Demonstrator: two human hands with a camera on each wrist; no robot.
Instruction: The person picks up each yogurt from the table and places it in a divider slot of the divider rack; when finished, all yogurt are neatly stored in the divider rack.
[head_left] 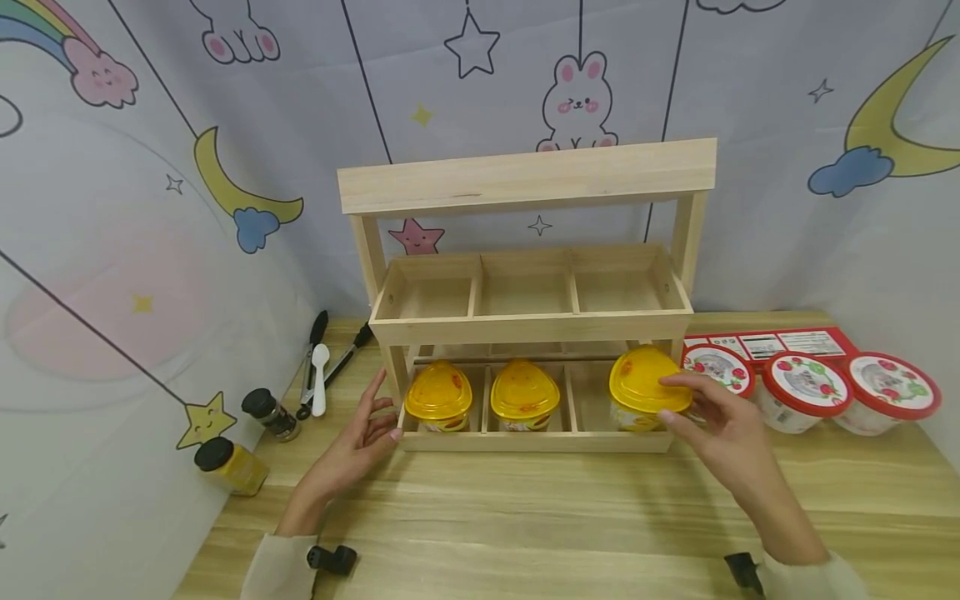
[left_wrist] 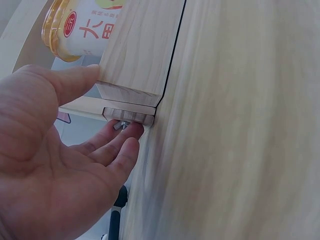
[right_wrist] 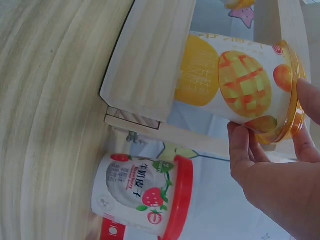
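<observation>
Cream sleeves [head_left: 279, 571] enter at the bottom of the frame. At centre left, the left hand [head_left: 352, 450] rests against the end of a pale, straight-grained wooden rack [head_left: 532, 329], fingers loosely bent and well apart from the thumb. The right hand [head_left: 723, 429], right of centre, pinches the glossy yellow lid of a round mango-print cup [head_left: 645, 387] between thumb and fingers. That cup is at the lower tier's right compartment, its base hidden by the front board. Two more yellow-lidded cups [head_left: 525, 396] occupy the left and middle compartments. At the right sit white strawberry cups [head_left: 806, 387] with flat red lids. Smooth, streaky wood grain runs across the surface [head_left: 525, 517]; a white plastic spoon [head_left: 319, 379] and a black-lidded yellow jar [head_left: 243, 471] lie at the left. Creased, cartoon-printed cloth [head_left: 510, 108] fills the upper frame.
</observation>
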